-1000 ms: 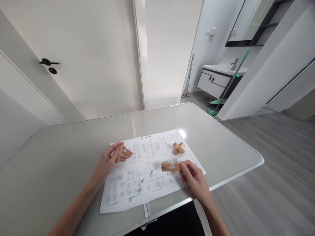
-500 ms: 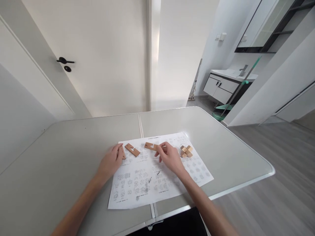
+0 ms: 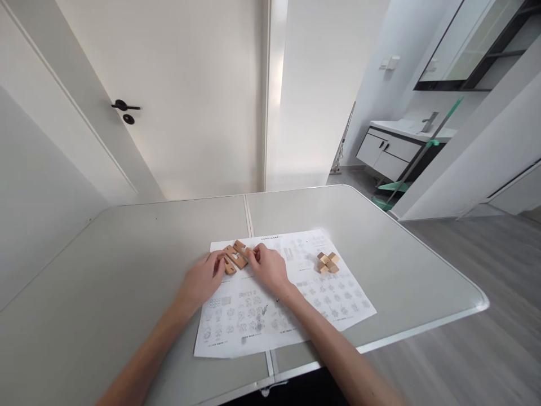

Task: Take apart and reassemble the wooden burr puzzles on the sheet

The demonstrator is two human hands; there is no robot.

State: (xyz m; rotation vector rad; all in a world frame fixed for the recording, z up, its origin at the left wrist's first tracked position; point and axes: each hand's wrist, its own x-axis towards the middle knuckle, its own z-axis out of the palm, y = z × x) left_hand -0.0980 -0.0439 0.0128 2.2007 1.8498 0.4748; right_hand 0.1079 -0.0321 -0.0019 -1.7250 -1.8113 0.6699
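Note:
Three flat brown wooden puzzle pieces lie close together near the top left of a printed paper sheet (image 3: 249,344). My left hand (image 3: 203,277) has its fingers closed on the left wooden piece (image 3: 230,267). Between the hands rests the middle wooden piece (image 3: 237,258), which has a notch cut in it. My right hand (image 3: 268,268) pinches the end of the right wooden piece (image 3: 240,246), close against the middle one. Farther right on the paper sits an assembled wooden burr puzzle (image 3: 328,263).
The grey folding table (image 3: 401,282) has a metal rim and a seam across its middle. Behind it stands a white door (image 3: 190,113) with a black handle. A sink cabinet (image 3: 393,149) and a green-handled broom (image 3: 426,146) are at the back right.
My right hand has moved left with its wooden piece, bringing it beside the middle one. The left piece now shows more beside my left fingers. The view has shifted slightly.

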